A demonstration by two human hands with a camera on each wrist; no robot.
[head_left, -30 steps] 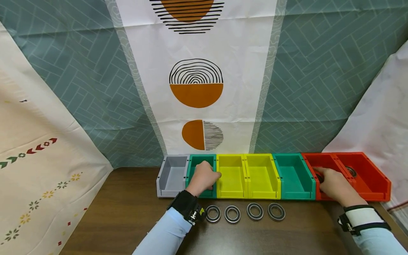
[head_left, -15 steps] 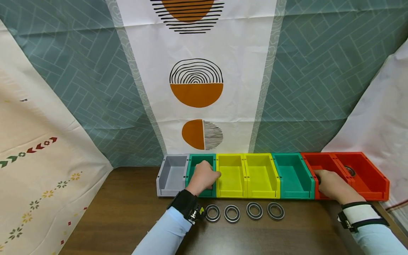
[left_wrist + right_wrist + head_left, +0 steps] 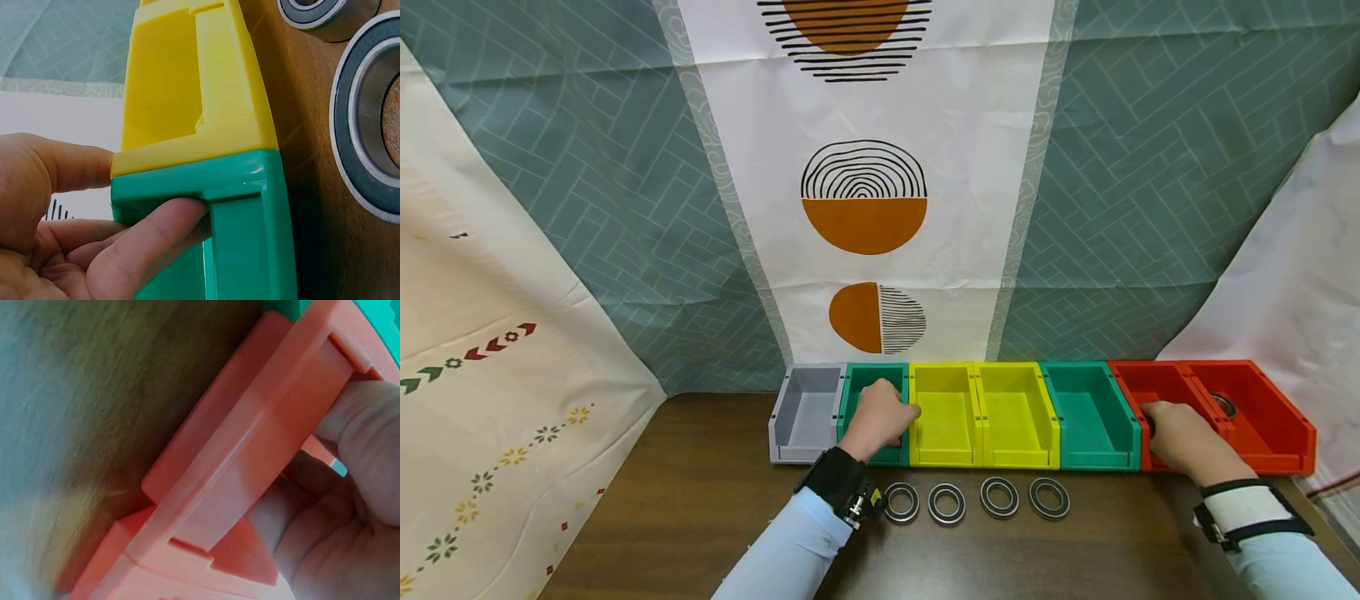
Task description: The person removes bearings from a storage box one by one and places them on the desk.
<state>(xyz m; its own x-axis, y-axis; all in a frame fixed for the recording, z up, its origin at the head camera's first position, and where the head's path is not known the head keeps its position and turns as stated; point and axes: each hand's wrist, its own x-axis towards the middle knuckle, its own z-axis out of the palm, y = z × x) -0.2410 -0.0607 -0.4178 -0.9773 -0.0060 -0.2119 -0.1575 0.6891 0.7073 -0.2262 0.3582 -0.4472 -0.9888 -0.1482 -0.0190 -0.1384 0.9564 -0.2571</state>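
Observation:
My left hand (image 3: 880,417) grips the side wall of the left green bin (image 3: 892,457). In the left wrist view its fingers reach inside the green bin (image 3: 247,244), and the thumb lies against the neighbouring yellow bin (image 3: 187,150). My right hand (image 3: 1191,446) reaches into the inner red bin (image 3: 1159,379), pinching a ball bearing (image 3: 1151,425) of which only a dark edge shows at the fingertips. From the right wrist, the hand (image 3: 350,512) curls over the red bin's front (image 3: 250,444), and the fingertips and bearing are hidden.
On the brown table (image 3: 715,500), several bearings (image 3: 915,503) lie in a row before the bins. Another bearing (image 3: 1230,402) is in the outer red bin (image 3: 1270,425). A grey bin (image 3: 808,408) ends the row at left; a second green bin (image 3: 1093,412) adjoins the reds.
My right fingers have closed in slightly, so less of the bearing shows than a second ago. The left hand stays still on the green bin.

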